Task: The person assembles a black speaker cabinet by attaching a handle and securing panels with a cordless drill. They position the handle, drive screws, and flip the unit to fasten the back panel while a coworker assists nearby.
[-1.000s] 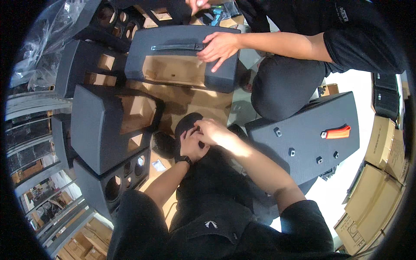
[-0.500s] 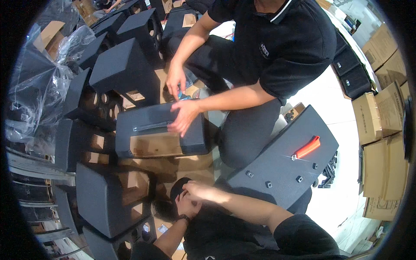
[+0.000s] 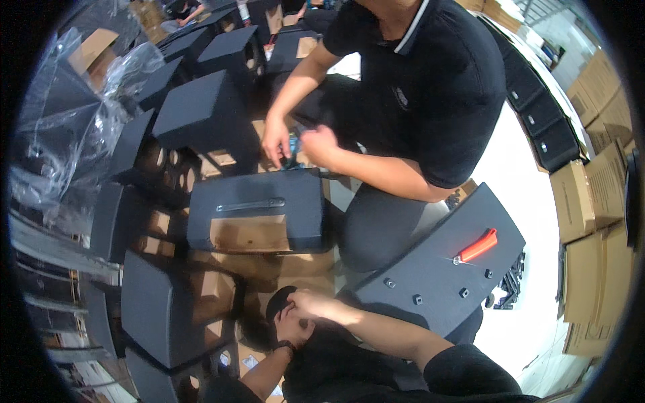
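Note:
My left hand (image 3: 294, 329) and my right hand (image 3: 314, 303) are clasped together at the bottom centre, fingers closed, beside a dark rounded thing (image 3: 279, 302) that I cannot identify. Anything inside them is hidden. Ahead lies a black speaker cabinet (image 3: 309, 201) with a strap handle (image 3: 252, 205) on its upper face and a rectangular opening in its near side. To my right, an orange-handled tool (image 3: 478, 246) and several small black feet (image 3: 463, 293) rest on a tilted black panel (image 3: 416, 269). Neither of my hands touches these.
Across from me sits a co-worker, whose hands (image 3: 275, 141) are near a small bluish thing (image 3: 293, 149) behind the cabinet. More black cabinets (image 3: 191, 107) crowd the left, beside clear plastic wrap (image 3: 74, 141). Cardboard boxes (image 3: 591, 262) line the right; black parts (image 3: 512, 285) lie on the white floor.
The co-worker's hand has drawn back from the cabinet's handle, uncovering it, and joined the other hand behind the cabinet. My hands stay clasped. The view has shifted slightly.

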`<control>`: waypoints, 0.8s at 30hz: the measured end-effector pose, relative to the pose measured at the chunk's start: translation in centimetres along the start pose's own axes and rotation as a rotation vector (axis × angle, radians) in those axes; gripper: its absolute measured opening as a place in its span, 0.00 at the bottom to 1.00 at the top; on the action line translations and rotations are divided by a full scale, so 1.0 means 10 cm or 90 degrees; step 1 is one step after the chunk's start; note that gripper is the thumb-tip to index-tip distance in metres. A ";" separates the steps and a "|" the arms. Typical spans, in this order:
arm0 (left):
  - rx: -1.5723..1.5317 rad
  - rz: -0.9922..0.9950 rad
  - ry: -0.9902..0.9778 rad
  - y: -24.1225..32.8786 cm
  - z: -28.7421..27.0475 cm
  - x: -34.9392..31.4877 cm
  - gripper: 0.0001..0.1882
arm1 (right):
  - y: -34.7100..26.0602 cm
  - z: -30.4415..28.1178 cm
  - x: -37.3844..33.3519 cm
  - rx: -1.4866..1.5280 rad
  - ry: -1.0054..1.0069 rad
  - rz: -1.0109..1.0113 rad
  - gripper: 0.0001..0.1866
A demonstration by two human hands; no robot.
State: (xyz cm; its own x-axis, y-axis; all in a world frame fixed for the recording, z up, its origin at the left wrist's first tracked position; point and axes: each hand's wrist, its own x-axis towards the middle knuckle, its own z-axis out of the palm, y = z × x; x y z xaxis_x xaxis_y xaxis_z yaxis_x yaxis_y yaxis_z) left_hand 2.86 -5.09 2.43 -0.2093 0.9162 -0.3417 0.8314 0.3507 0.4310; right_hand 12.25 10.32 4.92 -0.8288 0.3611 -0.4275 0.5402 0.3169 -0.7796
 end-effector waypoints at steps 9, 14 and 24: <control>-0.003 0.010 -0.002 0.02 -0.03 -0.02 0.21 | 0.03 0.01 -0.03 -0.012 0.036 -0.046 0.30; 0.008 0.008 0.015 0.02 -0.04 -0.02 0.21 | -0.08 -0.10 -0.08 0.002 -0.021 0.010 0.29; -0.002 0.007 -0.010 -0.02 -0.01 -0.01 0.29 | -0.06 -0.07 -0.08 0.007 0.005 -0.020 0.29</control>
State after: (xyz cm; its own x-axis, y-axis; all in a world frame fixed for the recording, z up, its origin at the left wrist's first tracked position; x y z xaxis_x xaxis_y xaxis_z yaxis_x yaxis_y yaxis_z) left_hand 2.62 -5.25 2.48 -0.1923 0.9166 -0.3506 0.8317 0.3418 0.4375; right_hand 12.70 10.43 6.00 -0.8442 0.3585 -0.3986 0.5120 0.3190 -0.7975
